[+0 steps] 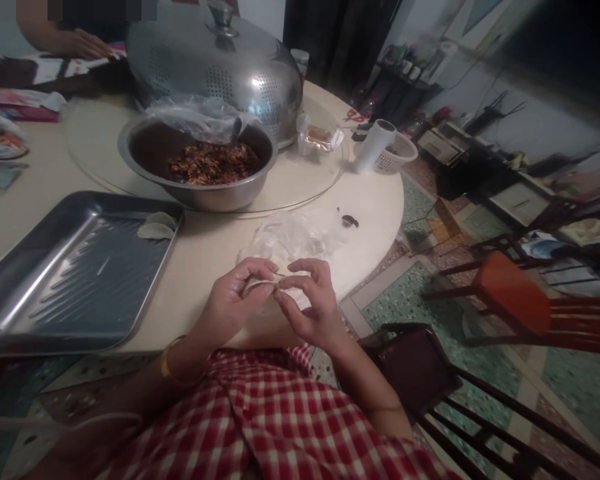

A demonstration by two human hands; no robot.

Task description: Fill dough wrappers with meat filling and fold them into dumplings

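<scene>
My left hand (236,297) and my right hand (313,303) meet over the near edge of the round table (205,260). Both pinch a pale dumpling wrapper (273,283) between thumbs and fingers, folding its edge. A steel bowl (200,193) of dark minced filling (213,162) stands behind them. To the left lies a metal tray (70,280) with one folded dumpling (156,227) in its far corner. A clear plastic bag of wrappers (293,237) rests just beyond my hands.
A perforated steel dome cover (220,67) stands behind the bowl on a glass turntable (305,177). Another person's hand (83,45) rests at the far left. A white basket (397,155) and roll sit at the right edge. Wooden chairs (510,297) stand to the right.
</scene>
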